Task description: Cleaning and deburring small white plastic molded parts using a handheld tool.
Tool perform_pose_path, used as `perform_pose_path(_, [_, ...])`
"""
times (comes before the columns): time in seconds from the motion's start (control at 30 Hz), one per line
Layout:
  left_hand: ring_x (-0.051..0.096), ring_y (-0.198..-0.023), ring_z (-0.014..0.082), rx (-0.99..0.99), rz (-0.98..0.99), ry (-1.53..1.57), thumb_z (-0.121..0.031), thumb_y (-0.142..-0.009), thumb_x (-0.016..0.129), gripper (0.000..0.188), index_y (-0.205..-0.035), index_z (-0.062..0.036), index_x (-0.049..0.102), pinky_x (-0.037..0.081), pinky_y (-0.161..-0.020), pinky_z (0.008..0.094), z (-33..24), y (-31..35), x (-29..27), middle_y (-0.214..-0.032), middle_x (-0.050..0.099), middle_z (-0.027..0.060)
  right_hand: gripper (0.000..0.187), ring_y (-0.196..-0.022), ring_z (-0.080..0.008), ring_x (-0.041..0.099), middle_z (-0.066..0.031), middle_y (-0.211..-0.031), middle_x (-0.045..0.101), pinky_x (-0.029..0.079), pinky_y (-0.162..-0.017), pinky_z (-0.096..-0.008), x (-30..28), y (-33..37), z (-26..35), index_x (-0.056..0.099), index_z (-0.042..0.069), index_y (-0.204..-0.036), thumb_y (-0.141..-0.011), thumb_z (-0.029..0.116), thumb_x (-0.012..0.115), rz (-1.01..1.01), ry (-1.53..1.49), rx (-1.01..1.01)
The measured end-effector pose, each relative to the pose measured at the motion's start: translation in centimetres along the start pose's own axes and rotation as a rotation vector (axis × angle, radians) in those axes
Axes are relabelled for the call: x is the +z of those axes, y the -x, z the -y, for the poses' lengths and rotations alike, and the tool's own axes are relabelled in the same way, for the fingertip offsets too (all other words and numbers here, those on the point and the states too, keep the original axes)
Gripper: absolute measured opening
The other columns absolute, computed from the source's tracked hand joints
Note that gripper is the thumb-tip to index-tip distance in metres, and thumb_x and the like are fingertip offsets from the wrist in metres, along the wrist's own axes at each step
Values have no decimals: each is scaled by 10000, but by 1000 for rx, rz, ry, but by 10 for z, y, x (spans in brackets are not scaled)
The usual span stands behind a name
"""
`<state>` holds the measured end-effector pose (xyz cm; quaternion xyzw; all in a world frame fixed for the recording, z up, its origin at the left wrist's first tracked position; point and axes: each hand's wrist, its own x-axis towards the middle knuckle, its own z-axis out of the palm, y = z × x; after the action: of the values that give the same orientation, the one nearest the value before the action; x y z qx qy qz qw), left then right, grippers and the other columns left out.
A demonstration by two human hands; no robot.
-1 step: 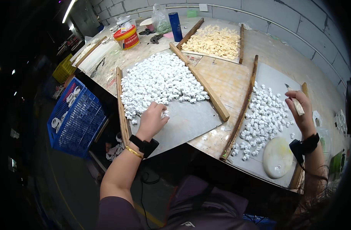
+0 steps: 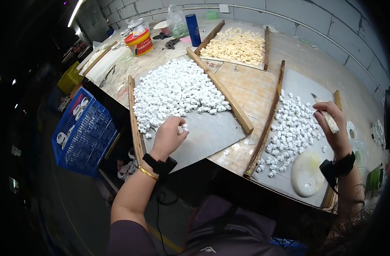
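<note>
Quietly, from where I stood, I watched the person's left hand (image 2: pixel 167 138) pinch a small white piece (image 2: pixel 184 127) between thumb and fingertips, just above the grey sheet (image 2: pixel 199 145) and near the lower edge of a heap of white pieces (image 2: pixel 173 91) like it. Wooden strips flanked that sheet on both sides. The right hand (image 2: pixel 340 136) was closed around the pale handle of a knife (image 2: pixel 330 121), its blade pointing up and away from the person. Below and left of that hand, more white pieces lay scattered across a second sheet (image 2: pixel 301 81), with a pale oval slab (image 2: pixel 306 175) near its front edge. Farther back, pale yellow pieces (image 2: pixel 237 47) covered another sheet, and a blue cylinder (image 2: pixel 193 30) stood upright to their left, near a red-and-yellow bucket (image 2: pixel 139 45).
</note>
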<state>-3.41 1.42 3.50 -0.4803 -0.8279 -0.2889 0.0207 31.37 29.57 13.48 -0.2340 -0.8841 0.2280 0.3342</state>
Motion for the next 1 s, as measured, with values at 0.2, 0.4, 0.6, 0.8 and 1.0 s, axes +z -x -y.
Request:
perform_pose_path(0.2, [514, -607, 50, -47, 84, 667, -8, -758, 744, 294, -1024, 0, 620, 425, -546, 192, -81, 69, -12, -857, 574, 40, 275, -657, -197, 577, -85, -808, 604, 448, -576, -321, 3, 73, 141, 694, 78, -955, -691, 69, 771, 158, -58, -266])
perform_pose_path(0.4, [471, -668, 41, 83, 199, 917, 29, -754, 748, 344, -1081, 20, 642, 390, -610, 167, -141, 124, 42, -930, 532, 26, 331, -634, -217, 567, -59, -795, 616, 413, -553, -328, 55, 159, 124, 685, 84, -983, -665, 40, 770, 58, -79, -207])
perform_pose_path(0.6, [438, -598, 41, 16, 361, 1088, -30, -739, 777, 372, -1095, -33, 670, 379, -540, 184, -174, 163, 78, -884, 547, 17, 383, -640, -204, 556, -46, -833, 623, 398, -565, -324, 81, 219, 94, 682, 95, -1036, -666, 17, 745, -124, -29, -87])
perform_pose_path(0.8, [428, -592, 41, 52, 490, 1063, -29, -742, 774, 373, -1100, -30, 669, 367, -525, 196, -190, 170, 81, -859, 542, 14, 376, -639, -181, 538, -25, -862, 616, 374, -553, -320, 73, 239, 84, 690, 115, -1036, -662, 100, 723, -85, -17, -172])
perform_pose_path(1.0, [436, -617, 36, -4, 482, 1119, -17, -768, 753, 366, -1120, -8, 651, 364, -534, 185, -199, 170, 79, -873, 534, 17, 347, -654, -199, 541, -32, -851, 592, 417, -593, -328, 76, 246, 78, 691, 117, -980, -639, 93, 749, -138, 8, -189])
